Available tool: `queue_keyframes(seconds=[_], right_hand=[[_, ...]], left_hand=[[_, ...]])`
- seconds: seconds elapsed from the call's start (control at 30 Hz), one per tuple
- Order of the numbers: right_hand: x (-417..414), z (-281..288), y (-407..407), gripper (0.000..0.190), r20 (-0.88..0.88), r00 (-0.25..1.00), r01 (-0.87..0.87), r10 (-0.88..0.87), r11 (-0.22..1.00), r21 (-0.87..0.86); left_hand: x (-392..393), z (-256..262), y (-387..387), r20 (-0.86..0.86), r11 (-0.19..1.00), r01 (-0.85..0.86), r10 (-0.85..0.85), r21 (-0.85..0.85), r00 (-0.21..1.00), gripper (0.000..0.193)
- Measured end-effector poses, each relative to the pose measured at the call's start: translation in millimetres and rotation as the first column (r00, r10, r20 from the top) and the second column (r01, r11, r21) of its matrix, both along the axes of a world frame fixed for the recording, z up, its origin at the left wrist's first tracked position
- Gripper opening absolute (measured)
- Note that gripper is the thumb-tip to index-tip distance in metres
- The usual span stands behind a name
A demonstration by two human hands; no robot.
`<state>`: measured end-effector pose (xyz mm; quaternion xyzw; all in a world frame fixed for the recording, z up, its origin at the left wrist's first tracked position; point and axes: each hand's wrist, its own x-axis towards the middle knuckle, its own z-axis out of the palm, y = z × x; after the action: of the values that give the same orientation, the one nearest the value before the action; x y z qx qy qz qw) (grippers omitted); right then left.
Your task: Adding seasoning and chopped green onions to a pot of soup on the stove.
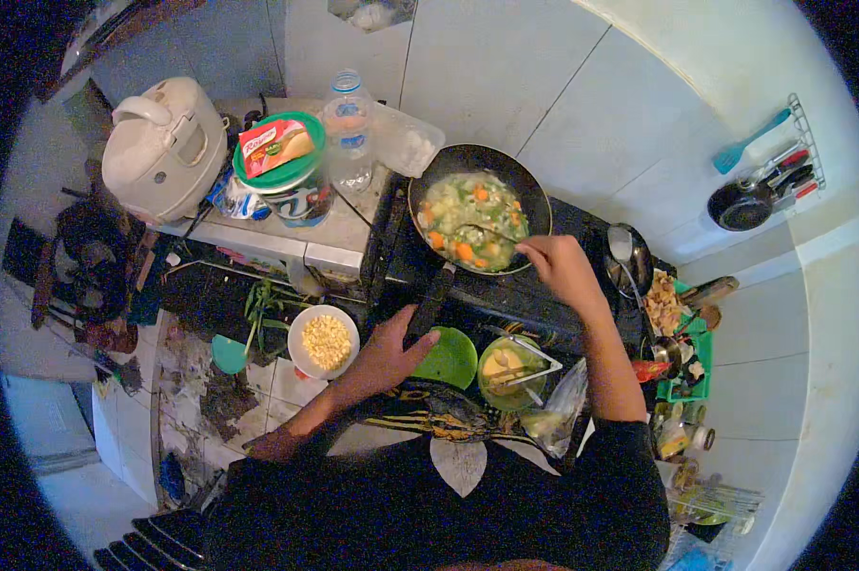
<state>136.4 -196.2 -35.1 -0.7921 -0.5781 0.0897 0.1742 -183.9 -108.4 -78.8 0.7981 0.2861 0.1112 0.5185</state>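
Observation:
A dark frying pan (544, 207) sits on the black stove, holding pale broth with diced carrot, green vegetable bits and other pieces. My right hand (561, 268) is closed on the handle of a metal spoon (490, 232), whose far end dips into the food (472, 207). The pan's black handle (436, 292) points towards me, its end between the thumb and fingers of my left hand (394, 350). Below that handle lies a green bowl (451, 360). Just left of my left wrist stands a white bowl of yellow corn kernels (326, 342).
A second green bowl (494, 396) holds yellow pieces beside a clear plastic bag (565, 410). At the back left are a rice cooker (165, 153), a green-lidded tub (297, 178), a plastic bottle (349, 135) and a clear container (408, 139). Rightward stands a green basket (700, 364).

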Motion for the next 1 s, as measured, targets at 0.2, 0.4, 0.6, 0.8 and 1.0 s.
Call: queue_keyframes(seconds=[0.2,0.4,0.6,0.8,1.0], right_hand=[[-33.9,41.0,-39.8,0.017,0.24,0.968,0.086,-0.076,0.996,-0.031],[-13.1,18.2,-25.0,0.018,0.364,0.931,-0.022,0.034,0.999,-0.036],[33.8,-29.4,13.6,0.018,0.477,0.878,0.033,-0.049,0.999,0.043],[31.7,-30.7,42.9,0.013,0.402,0.879,0.208,-0.258,0.964,0.165],[20.6,-48.5,66.7,0.025,0.025,0.988,0.144,-0.151,0.972,0.187]], left_hand=[[-0.4,-4.6,0.0,-0.078,1.0,-0.014,0.015,0.013,0.997,0.075],[0.6,-3.9,-1.3,-0.059,1.0,-0.008,0.007,-0.01,0.998,0.076],[4.5,14.8,-3.0,-0.053,0.998,-0.022,0.019,-0.057,0.998,0.071],[3.1,18.1,-1.6,-0.037,0.998,-0.008,0.005,-0.062,0.999,0.068],[5.2,8.6,-1.7,-0.025,0.999,-0.018,0.018,0.027,1.0,0.064]])
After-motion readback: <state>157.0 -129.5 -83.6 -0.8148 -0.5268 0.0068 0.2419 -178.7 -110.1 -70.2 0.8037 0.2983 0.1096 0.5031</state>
